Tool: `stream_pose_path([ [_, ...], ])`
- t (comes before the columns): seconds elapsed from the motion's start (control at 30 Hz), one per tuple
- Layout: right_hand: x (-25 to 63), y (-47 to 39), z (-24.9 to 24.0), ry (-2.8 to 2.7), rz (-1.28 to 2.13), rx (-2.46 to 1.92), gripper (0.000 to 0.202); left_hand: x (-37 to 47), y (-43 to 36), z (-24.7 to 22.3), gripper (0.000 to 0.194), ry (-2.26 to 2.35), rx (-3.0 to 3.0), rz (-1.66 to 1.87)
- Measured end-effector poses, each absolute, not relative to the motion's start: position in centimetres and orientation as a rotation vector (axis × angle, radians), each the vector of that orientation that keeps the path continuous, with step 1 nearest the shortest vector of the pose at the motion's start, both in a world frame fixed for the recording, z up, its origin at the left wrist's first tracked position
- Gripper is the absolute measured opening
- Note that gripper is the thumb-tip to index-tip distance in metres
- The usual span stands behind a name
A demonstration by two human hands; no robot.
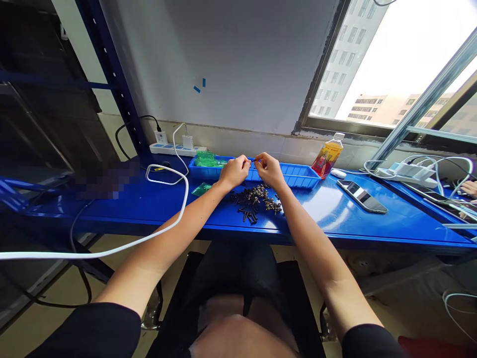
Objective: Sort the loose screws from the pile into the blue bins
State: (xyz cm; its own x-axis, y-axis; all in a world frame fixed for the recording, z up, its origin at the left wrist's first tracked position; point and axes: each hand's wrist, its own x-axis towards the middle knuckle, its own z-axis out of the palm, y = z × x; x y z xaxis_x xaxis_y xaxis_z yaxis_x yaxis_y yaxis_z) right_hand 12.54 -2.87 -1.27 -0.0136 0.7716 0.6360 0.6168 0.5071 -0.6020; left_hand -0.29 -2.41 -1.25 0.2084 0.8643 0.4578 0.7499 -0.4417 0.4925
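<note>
My left hand (235, 170) and my right hand (269, 170) meet above the blue tray (303, 175), fingertips pinched together. A small dark screw (252, 160) spans the narrow gap between them; its ends are hidden by the fingers. Just below, on the blue table, lies a loose pile of dark screws (250, 203). Shinier small metal fasteners (273, 205) lie at the pile's right side, too small to tell apart. Green plastic bags (205, 159) fill the tray's left end, and another green packet (201, 189) rests on the table in front of it.
A drink bottle (328, 155) stands right of the tray, near a white mouse-like object (338, 173) and a phone (362, 196). A white cable (175, 219) crosses over my left forearm. Power strips (179, 149) sit at the wall and far right. Another person's hand (469, 188) shows at the right edge.
</note>
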Motion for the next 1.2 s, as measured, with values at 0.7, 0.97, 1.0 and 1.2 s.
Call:
stream_pose_path([
  [0.7, 12.49, -2.99, -1.27, -1.69, 0.153, -1.196, 0.003, -0.26, -2.41, -1.5, 0.026, 1.577, 2.277, 1.001],
  [0.97, 12.57, -2.95, -1.37, -1.686, 0.164, -1.18, 0.004, -0.25, -2.49, -1.53, 0.026, 1.574, 2.275, 1.012],
  [1.0, 12.57, -2.94, -1.38, -1.687, 0.165, -1.179, 0.004, -0.25, -2.48, -1.53, 0.026, 1.576, 2.275, 1.013],
  [1.2, 12.47, -3.06, -1.28, -1.694, 0.16, -1.185, 0.002, -0.28, -2.28, -1.63, 0.029, 1.561, 2.29, 1.021],
])
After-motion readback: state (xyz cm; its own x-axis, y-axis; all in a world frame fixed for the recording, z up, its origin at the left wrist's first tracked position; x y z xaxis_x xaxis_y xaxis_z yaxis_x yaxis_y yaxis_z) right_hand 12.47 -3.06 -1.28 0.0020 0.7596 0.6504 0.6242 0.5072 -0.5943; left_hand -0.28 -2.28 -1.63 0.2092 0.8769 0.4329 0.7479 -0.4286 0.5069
